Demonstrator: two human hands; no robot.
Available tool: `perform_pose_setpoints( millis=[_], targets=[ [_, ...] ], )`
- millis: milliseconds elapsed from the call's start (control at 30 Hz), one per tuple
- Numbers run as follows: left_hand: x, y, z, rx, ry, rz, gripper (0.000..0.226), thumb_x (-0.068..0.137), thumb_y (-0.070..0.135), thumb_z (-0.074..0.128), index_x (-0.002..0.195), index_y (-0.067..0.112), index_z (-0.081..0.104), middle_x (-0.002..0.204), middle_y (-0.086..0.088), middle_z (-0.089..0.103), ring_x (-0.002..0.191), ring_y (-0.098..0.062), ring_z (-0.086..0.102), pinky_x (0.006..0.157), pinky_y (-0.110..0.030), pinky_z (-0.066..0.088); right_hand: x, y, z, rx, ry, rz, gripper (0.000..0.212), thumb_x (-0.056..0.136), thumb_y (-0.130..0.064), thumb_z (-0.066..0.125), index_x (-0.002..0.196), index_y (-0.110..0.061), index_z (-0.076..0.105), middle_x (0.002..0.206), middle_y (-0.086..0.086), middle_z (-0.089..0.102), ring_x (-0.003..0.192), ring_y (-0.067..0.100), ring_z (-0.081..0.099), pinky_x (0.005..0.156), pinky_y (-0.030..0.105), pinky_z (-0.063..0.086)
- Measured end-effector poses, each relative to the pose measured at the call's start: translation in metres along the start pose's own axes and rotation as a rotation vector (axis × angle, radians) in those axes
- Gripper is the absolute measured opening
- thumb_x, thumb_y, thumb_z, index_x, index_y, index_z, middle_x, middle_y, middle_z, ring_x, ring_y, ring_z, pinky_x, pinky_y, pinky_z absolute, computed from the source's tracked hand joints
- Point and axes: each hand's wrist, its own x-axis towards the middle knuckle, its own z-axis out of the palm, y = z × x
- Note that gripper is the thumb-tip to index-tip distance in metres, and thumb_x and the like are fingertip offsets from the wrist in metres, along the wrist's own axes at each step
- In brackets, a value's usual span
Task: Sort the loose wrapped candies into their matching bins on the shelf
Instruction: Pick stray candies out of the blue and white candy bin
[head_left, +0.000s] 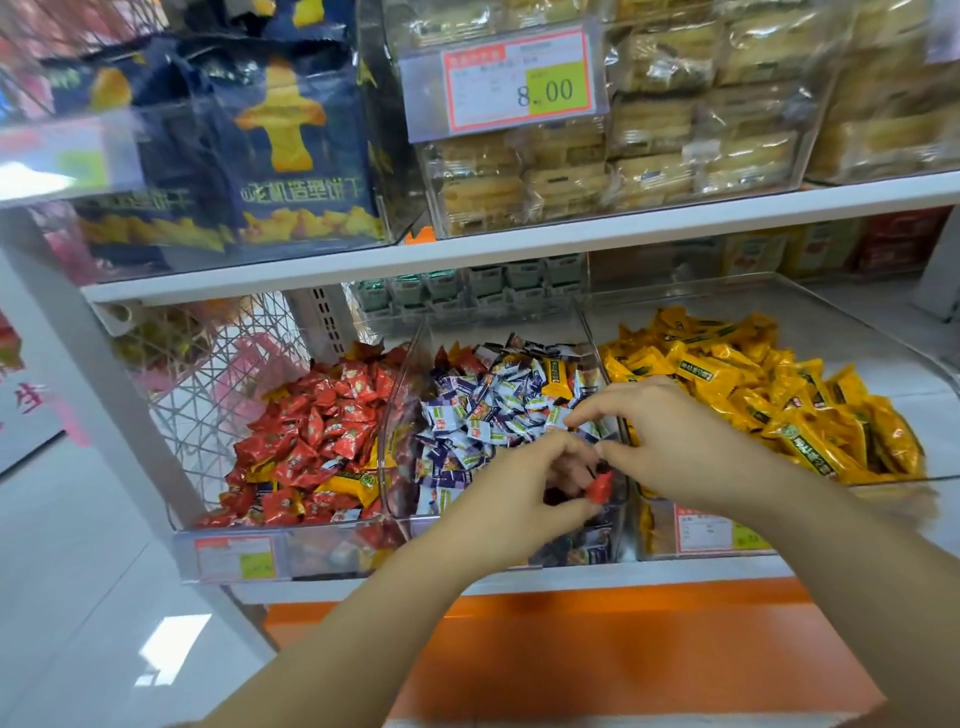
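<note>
Your left hand (519, 493) covers most of what lies in its curled fingers. One red candy (601, 487) shows at the fingertips, and darker shapes deeper in the palm are too shadowed to make out. Both hands hide the front of the middle bin (576, 553), and the price labels along the shelf edge are blurred.

The red candy stands roughly upright, its long axis tilted slightly, with the upper end at your right thumb tip. It is held above the front of the middle bin, over the blue-and-white candies (483, 415).

Your left hand is clenched around the red candy. Your right hand (670, 441) is just beside it, fingers bent, with the forefinger reaching toward the blue-and-white pile and the thumb at the red candy's top. You cannot tell whether it is pinching anything.

Red candies (322, 431) fill the bin to the left and yellow candies (753, 395) the bin to the right. A few yellow strays lie among the red.
</note>
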Motion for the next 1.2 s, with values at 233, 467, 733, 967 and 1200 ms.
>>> perform_pose_setpoints(
  millis=[233, 467, 733, 967, 1200],
  targets=[
    [-0.015, -0.002, -0.019, 0.197, 0.263, 0.13, 0.014, 0.084, 0.018, 0.06, 0.093, 0.028, 0.063, 0.091, 0.017, 0.057, 0.089, 0.002, 0.055, 0.081, -0.018, 0.045, 0.004, 0.0, 0.005, 0.015, 0.031, 0.018, 0.031, 0.088, -0.02, 0.061, 0.115, -0.036, 0.063, 0.123, -0.011, 0.059, 0.125, 0.023, 0.041, 0.103, 0.046, 0.036],
    [-0.047, -0.051, -0.097, 0.457, 0.973, -0.163, 0.021, 0.088, 0.017, 0.059, 0.108, 0.022, 0.062, 0.104, 0.003, 0.055, 0.09, -0.012, 0.056, 0.084, -0.036, 0.048, 0.005, -0.006, 0.007, -0.02, 0.055, 0.069, 0.028, 0.09, -0.022, 0.059, 0.115, -0.035, 0.062, 0.128, -0.011, 0.056, 0.129, 0.026, 0.034, 0.107, 0.043, 0.032],
    [-0.049, -0.072, -0.117, 0.643, 0.742, -0.321, 0.037, 0.09, 0.016, 0.06, 0.127, 0.022, 0.059, 0.121, -0.004, 0.063, 0.11, -0.03, 0.057, 0.097, -0.056, 0.041, 0.006, -0.011, 0.005, -0.014, 0.073, 0.089, 0.029, 0.09, -0.021, 0.059, 0.114, -0.038, 0.061, 0.128, -0.009, 0.056, 0.123, 0.024, 0.041, 0.1, 0.038, 0.037],
    [-0.004, -0.018, -0.084, 0.548, 0.621, -0.022, 0.029, 0.09, 0.013, 0.057, 0.116, 0.024, 0.065, 0.115, 0.004, 0.065, 0.101, -0.017, 0.061, 0.097, -0.043, 0.045, 0.009, 0.001, -0.008, 0.209, 0.195, 0.131, 0.029, 0.088, -0.009, 0.061, 0.109, -0.029, 0.065, 0.113, -0.007, 0.06, 0.081, 0.002, 0.056, 0.06, 0.007, 0.042],
    [0.08, -0.018, -0.04, 0.355, 0.208, -0.147, 0.033, 0.094, 0.012, 0.053, 0.126, 0.019, 0.058, 0.123, 0.001, 0.062, 0.107, -0.013, 0.058, 0.091, -0.025, 0.046, 0.013, 0.016, -0.014, 0.402, 0.159, 0.18, 0.031, 0.085, -0.017, 0.068, 0.113, -0.03, 0.062, 0.093, -0.018, 0.059, 0.074, -0.013, 0.056, 0.056, 0.004, 0.042]
  ],
)
